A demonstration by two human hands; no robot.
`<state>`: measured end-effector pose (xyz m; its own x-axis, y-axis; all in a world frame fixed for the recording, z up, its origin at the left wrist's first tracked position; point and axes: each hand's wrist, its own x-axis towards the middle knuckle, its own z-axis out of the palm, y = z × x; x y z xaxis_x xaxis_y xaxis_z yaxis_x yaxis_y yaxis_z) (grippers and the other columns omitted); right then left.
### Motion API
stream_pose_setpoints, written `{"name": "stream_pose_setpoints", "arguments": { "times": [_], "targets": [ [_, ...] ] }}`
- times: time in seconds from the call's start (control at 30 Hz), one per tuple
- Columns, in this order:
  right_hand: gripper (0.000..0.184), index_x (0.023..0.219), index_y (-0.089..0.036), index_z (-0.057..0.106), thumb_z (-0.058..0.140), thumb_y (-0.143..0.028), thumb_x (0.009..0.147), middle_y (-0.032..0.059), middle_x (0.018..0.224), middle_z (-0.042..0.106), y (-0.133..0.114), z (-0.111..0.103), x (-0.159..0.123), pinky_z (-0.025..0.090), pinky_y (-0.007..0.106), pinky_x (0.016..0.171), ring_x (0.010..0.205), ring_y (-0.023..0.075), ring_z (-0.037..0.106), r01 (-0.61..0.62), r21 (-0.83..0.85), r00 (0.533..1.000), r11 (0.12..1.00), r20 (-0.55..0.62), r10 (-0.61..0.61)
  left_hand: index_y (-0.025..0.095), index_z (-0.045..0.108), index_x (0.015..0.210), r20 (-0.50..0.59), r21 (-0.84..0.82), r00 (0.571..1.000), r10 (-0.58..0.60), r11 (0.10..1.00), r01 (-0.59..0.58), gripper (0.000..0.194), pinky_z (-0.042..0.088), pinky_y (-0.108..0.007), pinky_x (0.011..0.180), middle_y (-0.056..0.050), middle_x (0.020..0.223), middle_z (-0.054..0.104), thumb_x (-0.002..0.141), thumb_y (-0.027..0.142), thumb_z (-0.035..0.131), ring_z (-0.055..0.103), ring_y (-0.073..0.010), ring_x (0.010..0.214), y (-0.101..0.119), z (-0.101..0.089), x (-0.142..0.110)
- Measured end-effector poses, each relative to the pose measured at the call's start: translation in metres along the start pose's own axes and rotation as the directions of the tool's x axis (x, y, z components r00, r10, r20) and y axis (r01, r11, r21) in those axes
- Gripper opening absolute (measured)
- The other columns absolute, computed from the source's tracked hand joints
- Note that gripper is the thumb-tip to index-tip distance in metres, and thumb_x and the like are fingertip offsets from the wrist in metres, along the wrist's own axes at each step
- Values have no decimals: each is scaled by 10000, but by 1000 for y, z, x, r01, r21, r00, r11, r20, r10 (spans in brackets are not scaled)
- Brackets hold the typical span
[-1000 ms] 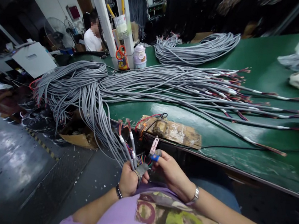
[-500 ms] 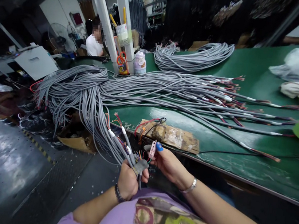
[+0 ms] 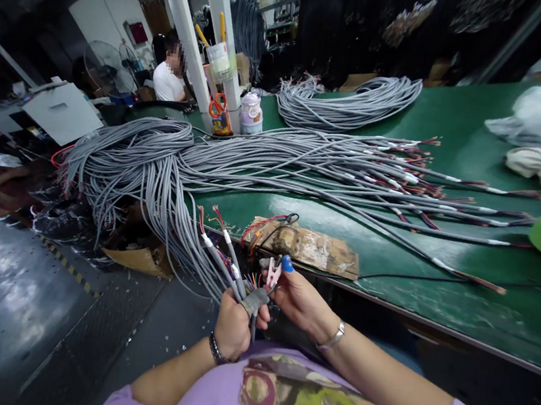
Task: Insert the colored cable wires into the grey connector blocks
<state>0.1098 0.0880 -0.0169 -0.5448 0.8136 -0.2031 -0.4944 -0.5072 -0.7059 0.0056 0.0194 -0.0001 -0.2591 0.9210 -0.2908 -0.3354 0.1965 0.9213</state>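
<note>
My left hand (image 3: 233, 325) is closed around the ends of several grey cables (image 3: 234, 285); a grey wrap (image 3: 255, 300) covers its thumb area. Thin coloured wires (image 3: 252, 281) fan out just above that wrap. Close beside them, my right hand (image 3: 301, 299) pinches a small pink clip (image 3: 273, 274), whose two legs show spread apart. A blue covering sits on the right thumb tip. Whether the clip touches a wire I cannot tell. Other cable ends with white sleeves and bare reddish strands stick up left of the hands.
A large bundle of grey cables (image 3: 257, 154) lies across the green table (image 3: 436, 304) and hangs over its left edge. Near the front edge is a worn wooden block (image 3: 317, 250) with wires. Behind are a coiled cable bundle (image 3: 353, 107) and a lidded jar (image 3: 251, 113).
The pink clip has turned in my right fingers, from a flat side to its spread legs, and moved slightly left. My left hand keeps its hold on the cables.
</note>
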Motion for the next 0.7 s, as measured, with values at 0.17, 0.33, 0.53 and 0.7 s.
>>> {"name": "stream_pose_setpoints", "arguments": {
  "times": [0.17, 0.33, 0.53, 0.7],
  "targets": [
    [420, 693, -171, 641, 690, -587, 671, 13, 623, 602, 0, 3, 1, 406, 283, 605, 574, 134, 501, -6, 143, 994, 990, -105, 21, 126, 585, 537, 19, 14, 1000, -6, 1000, 6, 379, 340, -184, 348, 5, 402, 538, 622, 466, 728, 443, -70, 327, -3, -2, 0],
    [460, 756, -183, 645, 574, -637, 746, 20, 675, 603, 2, -2, -5, 414, 256, 586, 601, 133, 516, -66, 116, 996, 991, -58, 73, 129, 581, 501, 48, 9, 999, 21, 1000, -21, 376, 318, -186, 344, -1, 400, 538, 632, 450, 723, 437, -68, 322, -2, -5, -3],
    [439, 828, -192, 647, 503, -606, 810, 63, 837, 655, 3, -10, -8, 450, 266, 611, 653, 146, 554, -142, 130, 989, 981, -18, 146, 132, 583, 490, 67, 27, 998, 10, 1000, -12, 398, 319, -194, 346, -10, 405, 546, 624, 476, 731, 432, -70, 323, -2, -13, -10],
    [294, 810, -194, 658, 630, -484, 777, 46, 796, 660, 0, -8, -9, 449, 260, 603, 633, 135, 549, -89, 89, 996, 992, -12, 90, 128, 594, 498, 164, 20, 986, -19, 1000, 16, 404, 325, -198, 348, -18, 393, 544, 630, 487, 724, 434, -78, 325, -1, -11, -11]
  ]
}}
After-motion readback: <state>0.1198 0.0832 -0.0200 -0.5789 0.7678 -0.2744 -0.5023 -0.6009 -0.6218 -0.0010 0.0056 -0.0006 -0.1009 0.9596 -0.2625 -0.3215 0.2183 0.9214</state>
